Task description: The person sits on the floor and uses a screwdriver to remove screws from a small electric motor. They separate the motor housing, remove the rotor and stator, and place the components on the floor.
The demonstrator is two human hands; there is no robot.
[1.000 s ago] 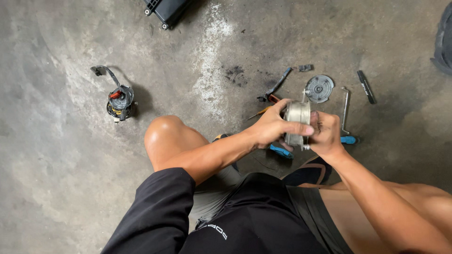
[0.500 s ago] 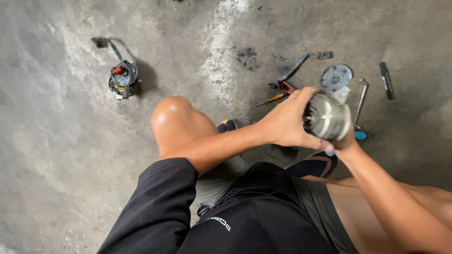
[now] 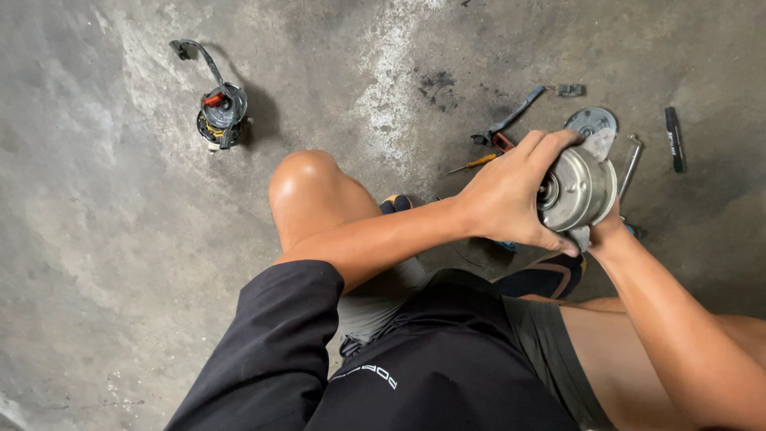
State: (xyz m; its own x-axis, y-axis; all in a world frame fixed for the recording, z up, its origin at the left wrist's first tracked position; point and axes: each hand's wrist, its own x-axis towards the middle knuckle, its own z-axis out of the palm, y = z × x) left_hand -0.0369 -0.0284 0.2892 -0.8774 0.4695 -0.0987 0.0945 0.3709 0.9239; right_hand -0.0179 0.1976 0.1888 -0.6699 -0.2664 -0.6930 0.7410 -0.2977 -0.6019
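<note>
Both hands clasp a round metal motor housing (image 3: 576,190) above the concrete floor (image 3: 120,239), the left hand (image 3: 511,195) gripping its near side and the right hand (image 3: 606,227) cupping it from beneath, with bare floor open to the left. Since a second ago the housing has turned, so its face now shows. A round metal cover (image 3: 591,122), a wrench (image 3: 631,164) and a screwdriver (image 3: 472,164) lie close behind it, and a wired motor core (image 3: 221,116) stands well apart.

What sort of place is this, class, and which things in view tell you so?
Probably a repair workshop or garage floor: stained bare concrete, hand tools scattered on it, and a metal motor housing gripped by the left hand and right hand.
</note>
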